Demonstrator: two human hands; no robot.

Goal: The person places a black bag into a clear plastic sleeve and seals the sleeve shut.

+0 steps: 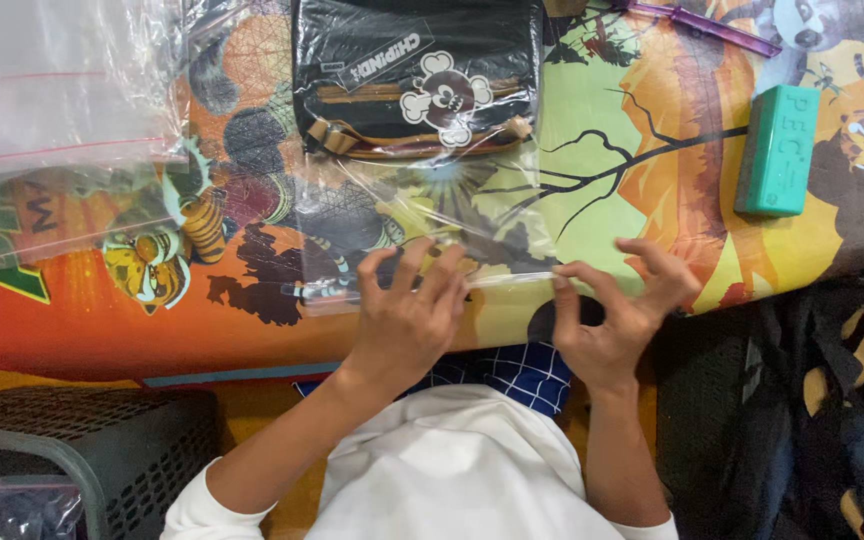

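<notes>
Clear plastic bag (422,215) with a black pouch (417,70) inside lies on the worktop (652,190); my left grip (407,315) and right grip (617,310) pinch its near edge.

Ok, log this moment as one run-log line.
left hand: pressing clear bag edge | right hand: pinching same edge | black pouch: inside bag | green block: apart

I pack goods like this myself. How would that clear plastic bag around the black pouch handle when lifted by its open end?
The clear plastic bag is probably floppy: its film wrinkles. Likely slippery, given its glossy glare. The black pouch may slide inside while the left hand and right hand pinch the edge.
</notes>
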